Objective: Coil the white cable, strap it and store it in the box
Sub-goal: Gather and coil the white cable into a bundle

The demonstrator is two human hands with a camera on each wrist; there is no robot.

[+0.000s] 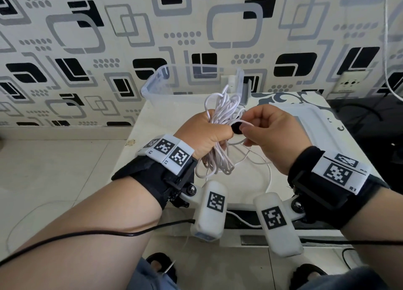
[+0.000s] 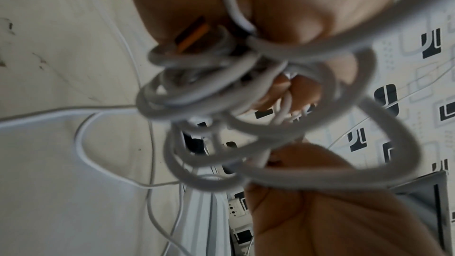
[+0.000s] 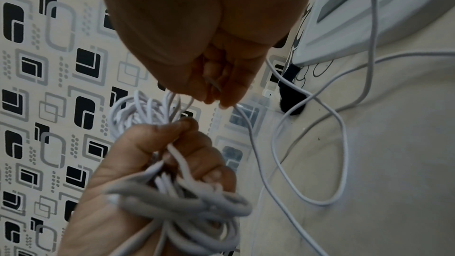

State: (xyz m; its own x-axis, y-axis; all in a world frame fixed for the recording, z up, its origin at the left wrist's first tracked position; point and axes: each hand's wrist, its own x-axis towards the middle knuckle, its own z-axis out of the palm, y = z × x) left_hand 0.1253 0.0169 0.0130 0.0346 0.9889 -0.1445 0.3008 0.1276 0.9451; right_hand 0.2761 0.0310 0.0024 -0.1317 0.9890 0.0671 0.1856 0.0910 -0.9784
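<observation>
My left hand (image 1: 208,134) grips a loose bundle of white cable (image 1: 220,112) coils, held upright above the table. The left wrist view shows the blurred loops (image 2: 246,94) close up, and a plug with an orange insert (image 2: 193,36) tucked against the palm. My right hand (image 1: 250,132) pinches a single strand beside the bundle; its fingertips (image 3: 222,100) close on that strand. The free tail (image 3: 342,143) trails in loops over the table. A black strap (image 3: 291,100) lies on the table under the tail. The clear plastic box (image 1: 157,86) stands open behind the hands.
A white lid (image 1: 309,123) lies on the right half of the small pale table (image 1: 139,137). A patterned wall stands close behind the box. A wall socket (image 1: 349,83) and hanging cords are at the far right. Tiled floor lies to the left.
</observation>
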